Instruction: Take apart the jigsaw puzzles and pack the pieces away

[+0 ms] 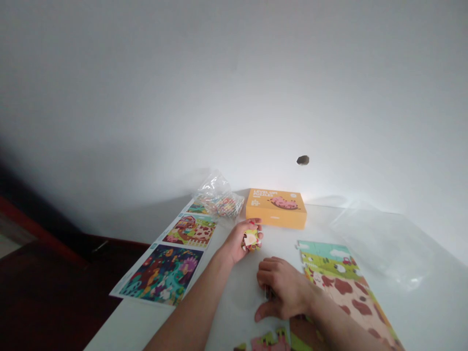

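My left hand (237, 239) is closed around several puzzle pieces (251, 238), raised in front of the orange box; the top one is yellow-green and cream. Lower and to the right, my right hand (283, 287) hovers over the table with curled fingers and the thumb lower down. A thin edge, apparently a puzzle piece (268, 292), shows beneath those fingers, mostly hidden. Beside the right forearm lies a partly joined farm puzzle (343, 287) with a brown-spotted cow; the forearm covers part of it. Loose pink and green puzzle pieces (270, 340) lie at the bottom edge.
The orange puzzle box (276, 220) stands near the wall. Left of it, a clear bag of pieces (227, 204) rests on a sheet of printed pictures (164, 273). A crumpled clear plastic bag (398, 253) lies at right. The white table's (117, 326) left edge drops to a dark floor.
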A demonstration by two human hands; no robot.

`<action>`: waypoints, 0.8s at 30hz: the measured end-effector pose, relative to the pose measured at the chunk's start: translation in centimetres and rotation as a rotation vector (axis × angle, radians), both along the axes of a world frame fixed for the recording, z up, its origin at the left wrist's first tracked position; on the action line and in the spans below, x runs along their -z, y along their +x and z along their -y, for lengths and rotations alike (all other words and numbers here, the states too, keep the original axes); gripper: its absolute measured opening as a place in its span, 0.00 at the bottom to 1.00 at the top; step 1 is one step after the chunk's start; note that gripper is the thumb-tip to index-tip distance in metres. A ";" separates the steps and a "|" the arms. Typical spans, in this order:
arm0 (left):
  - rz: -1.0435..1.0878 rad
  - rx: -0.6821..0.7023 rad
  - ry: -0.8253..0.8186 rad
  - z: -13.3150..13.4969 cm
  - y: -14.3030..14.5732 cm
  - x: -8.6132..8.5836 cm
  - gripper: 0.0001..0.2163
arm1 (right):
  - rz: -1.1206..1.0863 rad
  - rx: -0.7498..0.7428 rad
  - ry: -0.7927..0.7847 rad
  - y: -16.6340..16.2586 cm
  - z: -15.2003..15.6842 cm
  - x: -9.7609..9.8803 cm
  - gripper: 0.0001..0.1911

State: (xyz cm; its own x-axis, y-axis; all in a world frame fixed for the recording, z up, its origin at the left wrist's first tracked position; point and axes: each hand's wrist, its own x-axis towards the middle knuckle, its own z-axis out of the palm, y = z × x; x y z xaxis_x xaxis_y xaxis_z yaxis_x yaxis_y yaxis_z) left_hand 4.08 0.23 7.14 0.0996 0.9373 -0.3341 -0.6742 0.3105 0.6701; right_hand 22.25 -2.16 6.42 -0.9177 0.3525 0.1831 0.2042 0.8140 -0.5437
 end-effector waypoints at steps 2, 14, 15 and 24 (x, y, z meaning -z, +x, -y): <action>-0.009 0.010 -0.006 0.0 -0.1 -0.2 0.11 | -0.012 0.034 -0.044 0.3 -0.1 -0.2 0.25; 0.054 0.265 0.327 3.8 8.4 -0.1 0.30 | -0.814 0.592 -0.093 2.0 -0.4 0.0 0.20; 0.064 0.261 0.379 4.2 9.1 -0.3 0.29 | -0.820 0.632 -0.096 1.9 -0.5 0.1 0.19; 0.110 0.237 0.227 4.4 9.6 -1.5 0.12 | -0.901 0.843 0.103 0.3 -1.0 -0.8 0.07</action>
State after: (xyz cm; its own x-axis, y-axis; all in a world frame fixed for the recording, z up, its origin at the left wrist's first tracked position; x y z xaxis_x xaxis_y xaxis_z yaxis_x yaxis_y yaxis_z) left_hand 13.69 -4.21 8.62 0.3474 0.9329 -0.0949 -0.6733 0.3186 0.6672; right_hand 22.55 -1.13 7.27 0.0561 0.7188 0.6930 0.2718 0.6568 -0.7033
